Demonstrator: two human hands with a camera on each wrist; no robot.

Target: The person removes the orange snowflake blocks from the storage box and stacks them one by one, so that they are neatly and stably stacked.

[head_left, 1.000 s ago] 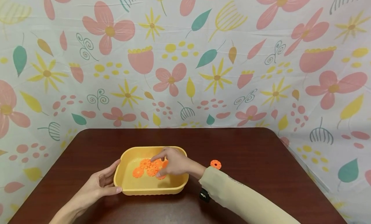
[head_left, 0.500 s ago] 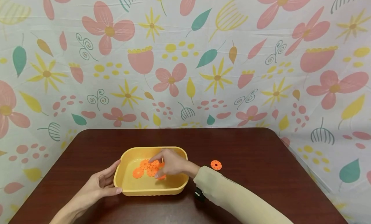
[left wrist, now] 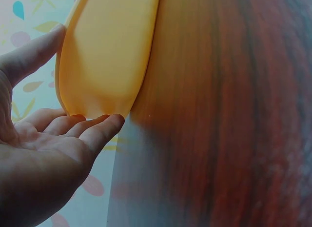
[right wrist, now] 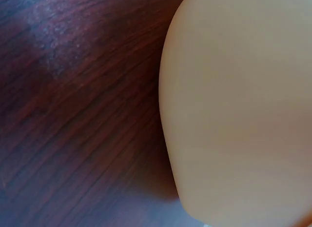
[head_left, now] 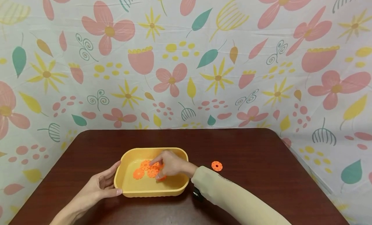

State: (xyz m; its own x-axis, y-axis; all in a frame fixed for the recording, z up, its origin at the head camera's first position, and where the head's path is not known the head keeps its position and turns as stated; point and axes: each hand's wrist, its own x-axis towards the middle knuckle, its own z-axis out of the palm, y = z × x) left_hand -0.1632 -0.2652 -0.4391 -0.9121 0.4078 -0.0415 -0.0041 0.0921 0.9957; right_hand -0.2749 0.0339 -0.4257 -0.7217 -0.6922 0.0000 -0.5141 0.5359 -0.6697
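Note:
My left hand [head_left: 94,187] holds the left end of a yellow plastic tray [head_left: 154,192], thumb at the near corner and fingers along the end wall. The left wrist view shows that thumb [left wrist: 36,56] and the fingertips against the tray's outside. Several orange notched discs [head_left: 139,174] lie inside the tray, some overlapping. My right hand [head_left: 172,164] reaches in over the right wall, thumb and forefinger apart and pointing down among the discs; its other fingers are hidden. Another orange disc [head_left: 216,166] lies on the table to the right of the tray.
A dark brown wood-grain table [head_left: 247,147] bears the tray. Behind it hangs a flower-patterned cloth [head_left: 186,57]. A beige sleeve [head_left: 229,192] covers the right forearm, with a black device [head_left: 197,194] below the wrist. A smooth pale surface [right wrist: 239,110] blocks much of the right wrist view.
The right forearm and sleeve have shifted left, and the right hand has moved slightly within the tray. The left hand, tray and loose disc on the table stay nearly where they were.

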